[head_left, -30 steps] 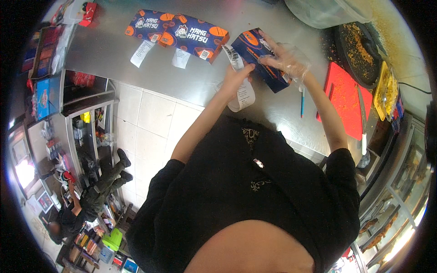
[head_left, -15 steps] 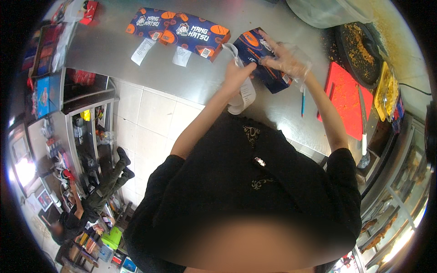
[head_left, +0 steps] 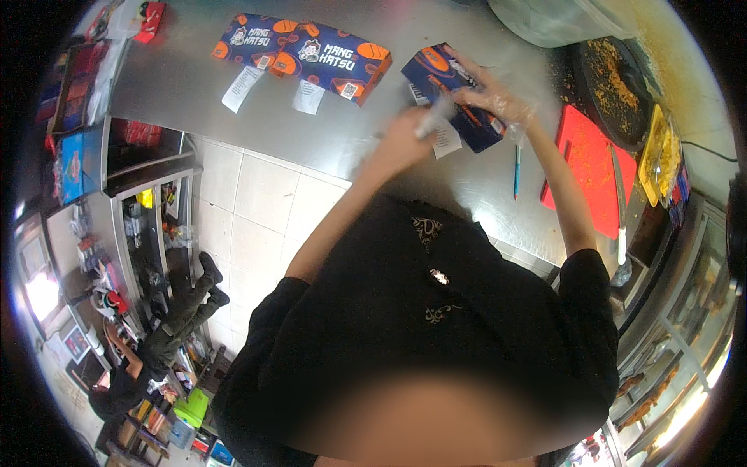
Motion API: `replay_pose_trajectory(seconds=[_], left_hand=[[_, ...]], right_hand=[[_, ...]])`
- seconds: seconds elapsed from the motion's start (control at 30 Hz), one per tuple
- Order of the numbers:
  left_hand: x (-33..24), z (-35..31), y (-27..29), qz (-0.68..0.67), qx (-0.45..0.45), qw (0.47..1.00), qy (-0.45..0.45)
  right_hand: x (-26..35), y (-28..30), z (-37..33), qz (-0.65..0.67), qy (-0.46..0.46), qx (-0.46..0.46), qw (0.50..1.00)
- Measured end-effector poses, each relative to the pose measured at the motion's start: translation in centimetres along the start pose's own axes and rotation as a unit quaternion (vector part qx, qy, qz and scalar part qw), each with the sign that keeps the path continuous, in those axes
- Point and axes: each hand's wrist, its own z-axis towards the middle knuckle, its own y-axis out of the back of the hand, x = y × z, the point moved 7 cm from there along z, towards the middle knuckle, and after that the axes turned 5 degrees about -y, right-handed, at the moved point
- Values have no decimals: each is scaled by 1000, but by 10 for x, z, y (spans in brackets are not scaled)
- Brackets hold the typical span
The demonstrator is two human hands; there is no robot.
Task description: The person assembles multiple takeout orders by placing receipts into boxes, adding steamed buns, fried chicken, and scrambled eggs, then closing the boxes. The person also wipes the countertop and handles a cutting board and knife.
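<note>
A dark blue and orange cardboard box (head_left: 476,128) lies at an angle on the steel counter. My right hand (head_left: 498,100), in a clear plastic glove, grips it from above, with fingers over the far edge and thumb across the top. Left of it, my bare left hand (head_left: 408,138) is closed on a white paper strip (head_left: 437,115), both smeared by motion. A printed receipt (head_left: 447,142) shows between that hand and the box's near side; whether it joins the strip I cannot tell. Two similar boxes (head_left: 334,64) stand side by side farther left, each with a paper slip (head_left: 308,96) at its front.
Right of my right hand are a blue pen (head_left: 517,173), a red cutting board (head_left: 577,179) with crumbs and a knife (head_left: 620,191), a dark crumb-covered pan (head_left: 615,86) and a yellow tray (head_left: 657,156). Another person (head_left: 152,354) is at the lower left, beyond the tiled floor.
My left hand has moved slightly down and right, drawing the paper strip with it. The curled length of paper that hung below it no longer shows there. The held box has shifted slightly.
</note>
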Motion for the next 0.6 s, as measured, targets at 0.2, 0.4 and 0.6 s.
replay_pose_trajectory(seconds=[0.2, 0.4, 0.6], left_hand=[[10, -30, -18, 269, 84, 955, -92], [14, -59, 38, 242, -10, 966, -86], [37, -14, 243, 325, -281, 900, -77]], right_hand=[[19, 10, -14, -163, -60, 64, 983], [64, -29, -34, -325, -35, 16, 945], [82, -53, -11, -279, -54, -29, 958]])
